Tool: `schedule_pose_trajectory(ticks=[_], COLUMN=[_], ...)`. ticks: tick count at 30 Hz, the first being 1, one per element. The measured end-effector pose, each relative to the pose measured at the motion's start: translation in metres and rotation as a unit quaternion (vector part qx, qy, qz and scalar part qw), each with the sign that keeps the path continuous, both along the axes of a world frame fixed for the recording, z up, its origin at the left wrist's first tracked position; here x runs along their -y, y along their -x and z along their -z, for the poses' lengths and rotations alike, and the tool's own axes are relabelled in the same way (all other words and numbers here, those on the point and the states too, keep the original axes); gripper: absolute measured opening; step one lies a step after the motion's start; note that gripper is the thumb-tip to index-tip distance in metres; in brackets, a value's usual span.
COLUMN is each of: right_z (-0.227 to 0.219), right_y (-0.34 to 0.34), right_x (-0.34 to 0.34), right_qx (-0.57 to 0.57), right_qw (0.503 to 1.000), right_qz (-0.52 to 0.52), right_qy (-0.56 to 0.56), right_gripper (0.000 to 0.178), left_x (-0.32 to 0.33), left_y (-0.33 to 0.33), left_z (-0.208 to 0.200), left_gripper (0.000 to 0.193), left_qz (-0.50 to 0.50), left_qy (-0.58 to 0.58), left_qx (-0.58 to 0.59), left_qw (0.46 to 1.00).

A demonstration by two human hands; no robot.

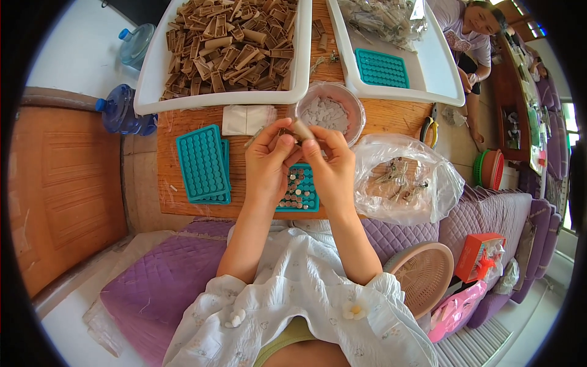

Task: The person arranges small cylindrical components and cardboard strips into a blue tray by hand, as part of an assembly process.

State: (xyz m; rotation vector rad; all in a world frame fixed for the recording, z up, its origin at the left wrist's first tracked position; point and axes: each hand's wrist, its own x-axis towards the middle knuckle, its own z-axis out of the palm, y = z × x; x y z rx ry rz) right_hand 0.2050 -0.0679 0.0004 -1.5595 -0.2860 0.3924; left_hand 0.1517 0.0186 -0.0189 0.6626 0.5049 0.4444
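Both my hands meet above the near edge of the wooden table, fingers pinched together. My right hand (332, 160) grips a tan plastic shell (301, 129), rounded like half a tube. My left hand (268, 160) is closed on a tan part with a dark inside, held against that shell; the fingers hide most of it. Beneath them lies a teal tray (310, 197) with round pockets, several holding small shiny metal discs. Just beyond the hands stands a round tub (353, 104) of pale grey flat pieces.
Beyond are a white bin (143, 92) of tan shells and another bin (455, 92) holding a teal tray (382, 68). Stacked teal trays (200, 164) lie left, near white packets (247, 120). Right are a clear plastic bag (437, 199) with metal parts, pliers (430, 129) and another person (471, 37).
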Motion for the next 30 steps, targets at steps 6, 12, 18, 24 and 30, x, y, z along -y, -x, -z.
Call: schedule_pose_trajectory(ticks=[6,12,18,24,30], right_z=[0.004,-0.004,-0.004,-0.004,0.005], right_y=[-0.004,-0.006,-0.008,-0.005,0.006], right_x=[0.001,0.007,0.017,0.030,0.065], right_qx=[-0.108,-0.266,-0.352,-0.378,-0.345], right_qw=[0.990,0.935,0.885,0.865,0.875], right_qz=[0.019,-0.027,-0.039,-0.027,-0.011], right_qy=[-0.092,-0.231,-0.302,-0.329,-0.339], right_gripper=[0.024,0.031,0.031,0.031,0.030], left_x=[0.005,0.004,0.002,-0.005,-0.013], left_y=[-0.008,-0.001,0.006,0.021,0.046], left_z=[-0.001,0.004,-0.002,0.003,0.025], left_gripper=[0.026,0.029,0.031,0.031,0.030], left_qz=[-0.041,-0.019,-0.003,0.003,0.013], left_qy=[0.014,0.005,0.000,0.002,-0.026], left_qx=[0.032,0.058,0.067,0.053,-0.034], left_qw=[0.999,0.998,0.998,0.999,0.999])
